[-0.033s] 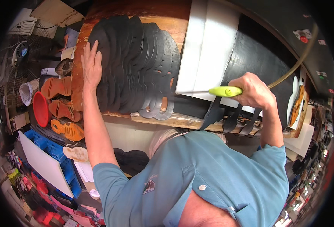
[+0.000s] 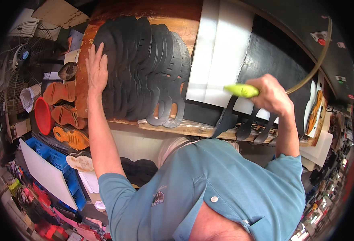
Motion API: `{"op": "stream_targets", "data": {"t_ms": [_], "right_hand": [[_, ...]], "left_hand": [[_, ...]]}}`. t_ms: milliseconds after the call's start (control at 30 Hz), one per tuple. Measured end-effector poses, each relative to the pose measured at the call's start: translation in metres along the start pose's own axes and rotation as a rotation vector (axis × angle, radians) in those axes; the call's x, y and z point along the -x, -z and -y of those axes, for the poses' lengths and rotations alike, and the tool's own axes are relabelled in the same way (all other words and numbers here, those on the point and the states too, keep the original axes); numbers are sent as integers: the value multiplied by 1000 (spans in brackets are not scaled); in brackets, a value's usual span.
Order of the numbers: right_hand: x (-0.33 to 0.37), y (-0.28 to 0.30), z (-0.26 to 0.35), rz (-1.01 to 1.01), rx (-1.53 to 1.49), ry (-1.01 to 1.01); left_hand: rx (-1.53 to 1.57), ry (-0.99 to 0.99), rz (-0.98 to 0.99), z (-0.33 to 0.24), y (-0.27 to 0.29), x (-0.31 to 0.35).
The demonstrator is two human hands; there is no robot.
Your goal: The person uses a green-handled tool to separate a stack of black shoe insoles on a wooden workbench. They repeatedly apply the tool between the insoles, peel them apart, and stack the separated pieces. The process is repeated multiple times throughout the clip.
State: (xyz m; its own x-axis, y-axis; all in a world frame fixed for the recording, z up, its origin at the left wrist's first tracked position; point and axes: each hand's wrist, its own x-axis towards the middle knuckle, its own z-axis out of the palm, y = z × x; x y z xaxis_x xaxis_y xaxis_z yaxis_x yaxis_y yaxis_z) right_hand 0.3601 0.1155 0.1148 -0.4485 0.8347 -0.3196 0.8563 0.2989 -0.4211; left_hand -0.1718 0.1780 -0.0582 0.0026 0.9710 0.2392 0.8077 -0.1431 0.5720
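My left hand (image 2: 97, 71) lies flat with fingers stretched out, touching the left edge of a spread of black sole-shaped sheets (image 2: 132, 68). They overlap like fanned cards on a worn wooden board (image 2: 187, 20); a few at the right end show cut-out holes. In a closed grip, my right hand (image 2: 272, 95) holds a lime-green air blow gun (image 2: 241, 90) above the white sheet's lower edge. A translucent hose (image 2: 312, 72) runs from behind that hand to the upper right. The gun is smeared by motion and its thin nozzle is hard to make out.
White sheets (image 2: 217, 52) and a black panel (image 2: 277, 56) cover the right half of the bench. Black straps (image 2: 225, 122) hang over its front edge. Left stand a fan (image 2: 22, 56), a red bowl (image 2: 44, 116), orange sole-shaped pieces (image 2: 70, 137) and a blue crate (image 2: 50, 152).
My right hand has risen slightly with the blow gun, and the gun's front end has tipped upward. The hose has shifted. My left hand stays where it was.
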Motion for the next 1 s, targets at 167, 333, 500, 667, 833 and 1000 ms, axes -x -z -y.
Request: {"op": "stream_targets", "data": {"t_ms": [167,333,500,667,833,1000], "right_hand": [[3,0,-1,10,139,-82],[5,1,7,-187,146,-141],[-6,2,17,-104,121,-105],[-42,-34,54,-64,-2,142],[-97,-41,74,-151,-12,126],[-116,-47,83,1,-43,360]], "left_hand": [[-11,16,6,1,0,2],[23,6,5,0,2,2],[17,11,-6,1,0,2],[118,-9,-43,4,6,1],[239,99,-23,2,15,1],[299,97,-45,8,16,0]]}}
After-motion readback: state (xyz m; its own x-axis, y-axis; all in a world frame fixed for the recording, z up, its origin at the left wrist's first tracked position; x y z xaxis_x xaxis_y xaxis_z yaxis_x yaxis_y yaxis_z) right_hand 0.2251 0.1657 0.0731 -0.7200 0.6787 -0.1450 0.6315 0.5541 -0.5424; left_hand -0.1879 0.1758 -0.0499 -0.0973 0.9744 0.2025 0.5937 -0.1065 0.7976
